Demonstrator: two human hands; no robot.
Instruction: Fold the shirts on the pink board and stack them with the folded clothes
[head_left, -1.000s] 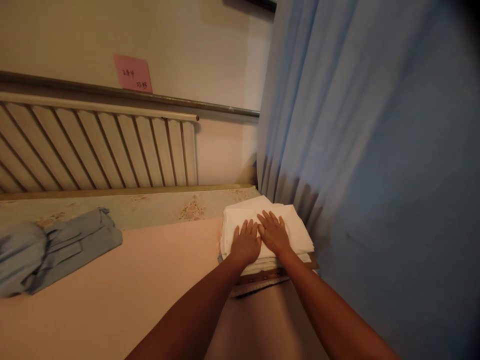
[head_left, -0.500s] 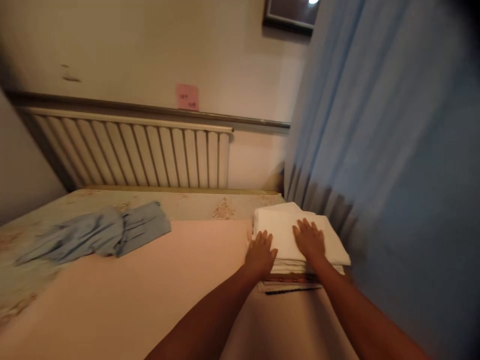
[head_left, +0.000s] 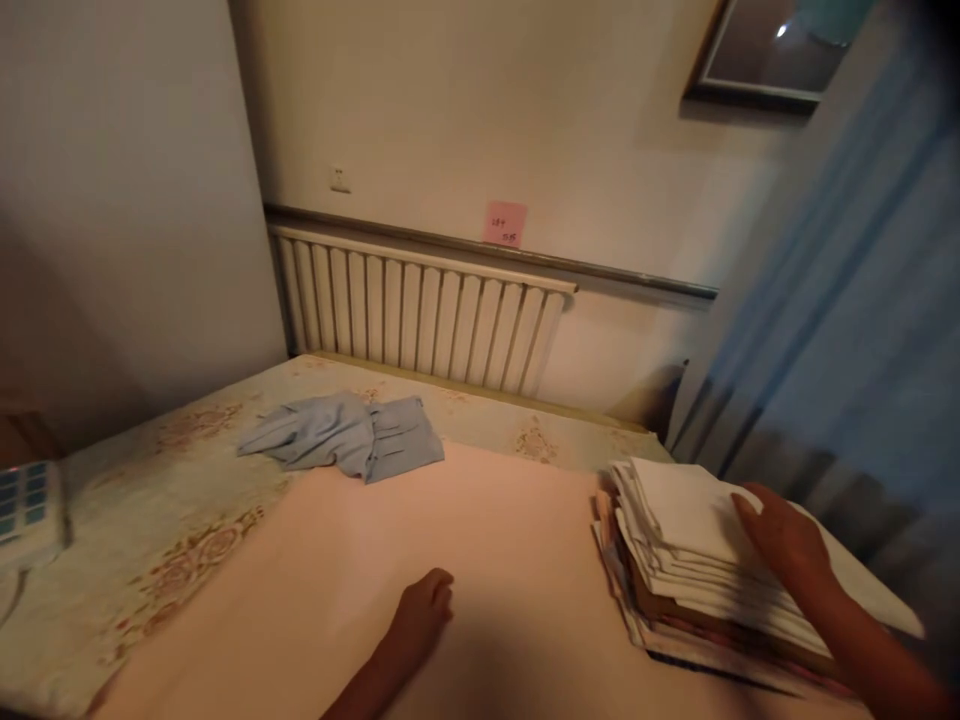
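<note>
My left hand point(head_left: 425, 615) hovers over the pale pink cloth point(head_left: 517, 530) spread on the bed, its fingers curled in and nothing visible in them. To the right, my right hand point(head_left: 787, 535) is over the top of a stack of folded white cloths point(head_left: 690, 510). A gap shows between its thumb and fingers; part of the fingers is hidden behind the hand. Under the white layers lie brown and patterned folded cloths point(head_left: 667, 605). A crumpled grey-blue garment point(head_left: 337, 435) rests at the far edge of the pink cloth, away from both hands.
A floral bed cover point(head_left: 202, 540) shows around the pink cloth. A white device with dark keys point(head_left: 34, 510) sits at the left edge. Beyond the bed stand a radiator point(head_left: 420, 310) and a wall with a pink note point(head_left: 505, 223). A blue curtain point(head_left: 847, 350) hangs at right.
My left hand has left the stack, moved left and curled its fingers. My right hand has shifted from lying flat to a tilted pose over the stack. The view has swung left.
</note>
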